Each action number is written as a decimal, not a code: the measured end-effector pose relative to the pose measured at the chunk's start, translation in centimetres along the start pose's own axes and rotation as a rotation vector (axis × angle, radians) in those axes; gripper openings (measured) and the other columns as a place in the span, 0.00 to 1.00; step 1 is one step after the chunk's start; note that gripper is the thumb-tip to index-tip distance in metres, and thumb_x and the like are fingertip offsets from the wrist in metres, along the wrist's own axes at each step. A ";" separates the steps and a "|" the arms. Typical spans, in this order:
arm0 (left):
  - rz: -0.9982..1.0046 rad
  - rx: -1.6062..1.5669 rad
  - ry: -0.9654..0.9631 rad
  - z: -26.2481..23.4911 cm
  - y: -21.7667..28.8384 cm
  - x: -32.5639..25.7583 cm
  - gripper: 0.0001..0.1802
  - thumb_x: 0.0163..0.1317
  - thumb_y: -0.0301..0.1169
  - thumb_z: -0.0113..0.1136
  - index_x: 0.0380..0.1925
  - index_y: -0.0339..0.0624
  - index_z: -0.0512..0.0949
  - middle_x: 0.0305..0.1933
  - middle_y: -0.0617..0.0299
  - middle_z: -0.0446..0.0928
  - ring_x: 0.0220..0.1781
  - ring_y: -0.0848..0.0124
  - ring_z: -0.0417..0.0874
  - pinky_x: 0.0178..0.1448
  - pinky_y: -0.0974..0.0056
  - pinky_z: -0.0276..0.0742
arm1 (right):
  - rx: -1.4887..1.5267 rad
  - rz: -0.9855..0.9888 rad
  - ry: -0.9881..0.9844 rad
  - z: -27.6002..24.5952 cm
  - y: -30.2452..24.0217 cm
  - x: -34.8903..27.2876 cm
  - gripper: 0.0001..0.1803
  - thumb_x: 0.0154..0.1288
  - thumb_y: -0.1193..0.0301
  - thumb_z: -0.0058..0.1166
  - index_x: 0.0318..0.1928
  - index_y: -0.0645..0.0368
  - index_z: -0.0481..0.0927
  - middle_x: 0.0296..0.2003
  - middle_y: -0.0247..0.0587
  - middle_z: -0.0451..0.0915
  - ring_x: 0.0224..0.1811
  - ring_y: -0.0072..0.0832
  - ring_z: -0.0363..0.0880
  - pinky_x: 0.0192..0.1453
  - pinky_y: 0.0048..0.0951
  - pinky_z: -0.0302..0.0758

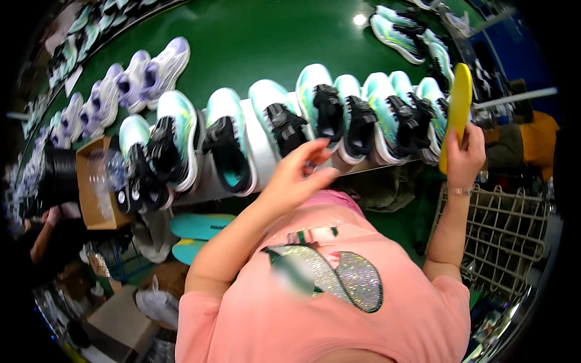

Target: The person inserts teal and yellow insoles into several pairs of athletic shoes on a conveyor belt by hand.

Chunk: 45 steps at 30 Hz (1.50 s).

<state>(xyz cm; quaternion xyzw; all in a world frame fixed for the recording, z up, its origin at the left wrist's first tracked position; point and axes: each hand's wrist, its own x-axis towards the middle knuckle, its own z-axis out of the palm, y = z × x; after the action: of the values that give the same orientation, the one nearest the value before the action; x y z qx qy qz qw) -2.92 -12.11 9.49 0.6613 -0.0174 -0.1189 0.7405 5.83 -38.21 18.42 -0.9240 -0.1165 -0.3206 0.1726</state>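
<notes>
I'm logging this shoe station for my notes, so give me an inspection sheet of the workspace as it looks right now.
Surface: green belt carrying shoes in rows.
Job's things: yellow insole upright in the right hand; teal and white sneakers lined along the near edge.
Clutter: lilac sneakers further back; teal insoles below the belt; cardboard box at left.
Grippers: right hand grips the insole; left hand open, empty, near the sneakers.
Cables: nothing seen.
Surroundings: white wire basket at right; another person's arm at left.

Shoes [315,115] in row on belt [254,36]; basket [502,236] right.
</notes>
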 end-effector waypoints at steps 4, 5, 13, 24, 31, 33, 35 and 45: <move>0.066 -0.366 -0.186 1.3 -0.1 1.1 0.46 0.44 0.34 0.64 0.60 0.41 0.46 0.57 0.56 0.60 0.61 0.67 0.58 0.62 0.62 0.52 | 0.368 -0.466 -0.579 2.2 -8.3 -4.3 0.09 0.35 0.77 0.53 0.23 0.58 0.70 0.20 0.39 0.69 0.20 0.33 0.69 0.22 0.31 0.65; 0.008 -0.456 -0.133 1.2 0.7 0.9 0.46 0.44 0.34 0.65 0.59 0.41 0.47 0.56 0.56 0.61 0.59 0.67 0.60 0.61 0.63 0.55 | 0.459 -0.425 -0.597 3.3 -9.1 -5.6 0.10 0.36 0.75 0.54 0.24 0.57 0.71 0.20 0.38 0.69 0.20 0.34 0.69 0.23 0.31 0.65; 0.120 -0.884 0.509 0.7 0.2 1.8 0.10 0.51 0.30 0.60 0.28 0.44 0.67 0.25 0.64 0.69 0.27 0.72 0.74 0.33 0.67 0.73 | 0.472 -0.279 -0.496 4.8 -12.5 -6.1 0.17 0.42 0.65 0.58 0.32 0.59 0.72 0.33 0.44 0.71 0.32 0.36 0.71 0.37 0.30 0.67; 0.207 -0.214 0.213 -2.4 -1.7 2.8 0.40 0.34 0.49 0.69 0.45 0.36 0.65 0.41 0.56 0.69 0.45 0.66 0.69 0.51 0.63 0.64 | 0.686 -0.171 -0.737 5.3 -9.2 -5.1 0.07 0.51 0.70 0.50 0.27 0.62 0.74 0.25 0.38 0.72 0.25 0.29 0.72 0.28 0.26 0.65; 0.470 1.113 0.254 -6.9 -4.6 5.5 0.30 0.46 0.35 0.60 0.49 0.38 0.62 0.45 0.48 0.68 0.49 0.54 0.68 0.51 0.58 0.64 | 0.830 0.624 -1.465 3.5 -7.3 -3.8 0.09 0.52 0.70 0.49 0.22 0.64 0.74 0.17 0.27 0.70 0.20 0.12 0.65 0.23 0.17 0.62; 0.294 1.003 0.271 -6.1 -3.7 6.1 0.25 0.49 0.33 0.57 0.47 0.37 0.64 0.41 0.48 0.71 0.45 0.54 0.71 0.48 0.59 0.67 | 0.842 0.670 -1.514 4.1 -7.5 -3.4 0.10 0.51 0.70 0.50 0.22 0.64 0.75 0.17 0.28 0.71 0.20 0.13 0.66 0.23 0.17 0.62; 0.197 0.857 0.286 -5.4 -3.2 6.1 0.22 0.51 0.34 0.55 0.44 0.36 0.66 0.38 0.47 0.72 0.42 0.55 0.73 0.45 0.60 0.68 | 0.776 0.601 -1.541 5.5 -7.2 -3.2 0.10 0.49 0.70 0.51 0.20 0.65 0.76 0.17 0.30 0.73 0.20 0.15 0.67 0.25 0.20 0.65; -0.294 0.016 0.146 -7.7 -5.9 5.6 0.13 0.55 0.40 0.50 0.30 0.42 0.75 0.26 0.69 0.73 0.27 0.80 0.70 0.32 0.73 0.64 | -0.173 -0.264 -1.310 12.9 -13.3 -7.1 0.12 0.46 0.64 0.48 0.27 0.58 0.80 0.29 0.47 0.78 0.32 0.39 0.77 0.38 0.36 0.72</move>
<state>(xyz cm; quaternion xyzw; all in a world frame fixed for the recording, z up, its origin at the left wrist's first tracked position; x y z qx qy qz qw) 3.05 -6.28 2.00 0.6694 0.1324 -0.1778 0.7091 3.18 -21.76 7.70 -0.9162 -0.2830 0.2795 -0.0490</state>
